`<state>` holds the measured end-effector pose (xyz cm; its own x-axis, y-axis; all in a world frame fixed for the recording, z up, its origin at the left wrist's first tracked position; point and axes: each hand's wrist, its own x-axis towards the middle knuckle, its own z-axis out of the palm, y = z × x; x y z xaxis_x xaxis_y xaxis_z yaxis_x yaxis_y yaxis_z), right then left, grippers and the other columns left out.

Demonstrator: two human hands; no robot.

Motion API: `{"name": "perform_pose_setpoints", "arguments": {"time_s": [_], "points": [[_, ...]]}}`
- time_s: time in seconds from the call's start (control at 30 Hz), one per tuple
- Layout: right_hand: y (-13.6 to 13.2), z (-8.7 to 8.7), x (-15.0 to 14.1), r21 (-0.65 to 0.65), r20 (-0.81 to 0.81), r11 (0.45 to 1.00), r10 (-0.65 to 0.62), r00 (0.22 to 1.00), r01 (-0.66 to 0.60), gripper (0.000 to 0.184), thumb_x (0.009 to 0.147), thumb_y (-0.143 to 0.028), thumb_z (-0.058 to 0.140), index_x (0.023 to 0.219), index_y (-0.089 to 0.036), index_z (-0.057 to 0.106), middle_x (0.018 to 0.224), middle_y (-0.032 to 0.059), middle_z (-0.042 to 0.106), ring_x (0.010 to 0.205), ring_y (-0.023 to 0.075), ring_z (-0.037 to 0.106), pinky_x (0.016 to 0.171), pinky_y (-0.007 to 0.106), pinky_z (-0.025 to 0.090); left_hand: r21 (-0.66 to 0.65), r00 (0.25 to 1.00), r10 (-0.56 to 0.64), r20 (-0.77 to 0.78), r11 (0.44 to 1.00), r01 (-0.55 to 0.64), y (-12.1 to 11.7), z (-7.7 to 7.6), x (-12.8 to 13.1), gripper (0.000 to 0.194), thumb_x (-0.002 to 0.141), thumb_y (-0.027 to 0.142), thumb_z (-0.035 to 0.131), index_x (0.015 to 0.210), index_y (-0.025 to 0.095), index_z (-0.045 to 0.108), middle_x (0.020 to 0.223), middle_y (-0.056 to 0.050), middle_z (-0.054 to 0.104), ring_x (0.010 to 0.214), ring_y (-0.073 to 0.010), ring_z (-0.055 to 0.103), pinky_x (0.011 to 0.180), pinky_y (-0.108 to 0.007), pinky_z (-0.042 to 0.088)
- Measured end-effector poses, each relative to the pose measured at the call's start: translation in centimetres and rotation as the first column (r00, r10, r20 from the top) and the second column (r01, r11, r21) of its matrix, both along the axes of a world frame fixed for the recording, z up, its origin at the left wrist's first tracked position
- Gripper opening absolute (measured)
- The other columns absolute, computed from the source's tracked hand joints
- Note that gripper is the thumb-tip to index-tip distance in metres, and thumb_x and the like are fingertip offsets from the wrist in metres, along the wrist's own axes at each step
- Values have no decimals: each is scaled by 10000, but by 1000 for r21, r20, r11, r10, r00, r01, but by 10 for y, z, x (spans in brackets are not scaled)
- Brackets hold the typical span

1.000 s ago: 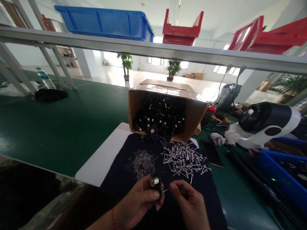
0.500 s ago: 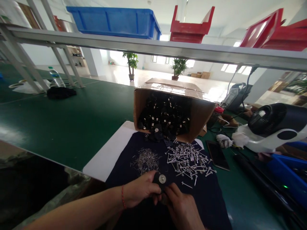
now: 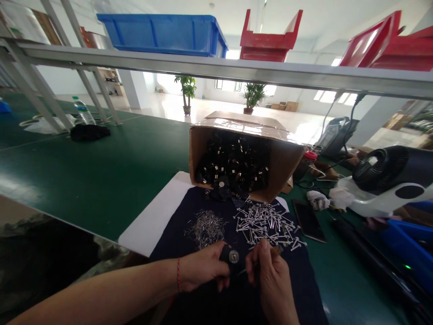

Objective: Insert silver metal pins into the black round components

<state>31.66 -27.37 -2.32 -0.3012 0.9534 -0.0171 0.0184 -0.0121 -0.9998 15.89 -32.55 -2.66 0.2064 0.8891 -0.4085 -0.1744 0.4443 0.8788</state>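
My left hand (image 3: 206,267), a red cord round its wrist, is closed on a black part (image 3: 226,255) with a round metal disc on its face. To its right, my right hand (image 3: 270,275) is closed around a slim tool (image 3: 278,249). The tool's brownish end sticks out above the fingers, and a thin metal tip points toward the black part; its exact kind is unclear. Just beyond the hands, a heap of small bent metal pins (image 3: 207,228) and a heap of headed metal pins (image 3: 267,223) lie on the dark cloth (image 3: 176,234).
A cardboard box (image 3: 248,121) on its side holds many black parts. On the right are a phone (image 3: 308,220), a black and white fan (image 3: 389,180) and a blue bin (image 3: 402,239). Overhead runs a shelf (image 3: 189,67) with a blue crate (image 3: 165,35).
My right hand has moved right, away from the black part, and the slim tool in it now shows. My left hand has shifted slightly right with the part.
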Motion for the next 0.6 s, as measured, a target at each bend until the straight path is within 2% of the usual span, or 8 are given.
{"name": "perform_pose_setpoints", "arguments": {"time_s": [0.23, 0.43, 0.6], "points": [[-1, -10, -6, -26, -7, 999, -21, 1000, 21, 701, 840, -825, 523, 565, -180, 549, 460, 21, 519, 393, 106, 474, 394, 208, 381, 4, 1000, -12, 3, 1000, 12, 1, -3, 0, 332, 576, 145, 582, 893, 199, 498, 803, -2, 651, 558, -91, 548, 469, -205, 413], [-3, -9, -7, 17, 14, 998, -52, 999, 52, 694, 820, -819, 556, 556, -177, 566, 459, 20, 530, 372, 103, 482, 373, 203, 384, 12, 1000, -14, 8, 1000, 14, 2, 0, 1, 322, 570, 155, 587, 878, 194, 502, 791, -2, 648, 562, -93, 539, 466, -202, 413], [-2, -12, -9, -24, 19, 998, -57, 998, 57, 681, 814, -805, 581, 554, -176, 564, 443, 16, 524, 359, 108, 483, 362, 202, 379, 11, 1000, -14, 13, 1000, 14, 2, 3, 2, 284, 591, 172, 587, 869, 195, 532, 754, 13, 620, 553, -87, 524, 473, -200, 401]]}}
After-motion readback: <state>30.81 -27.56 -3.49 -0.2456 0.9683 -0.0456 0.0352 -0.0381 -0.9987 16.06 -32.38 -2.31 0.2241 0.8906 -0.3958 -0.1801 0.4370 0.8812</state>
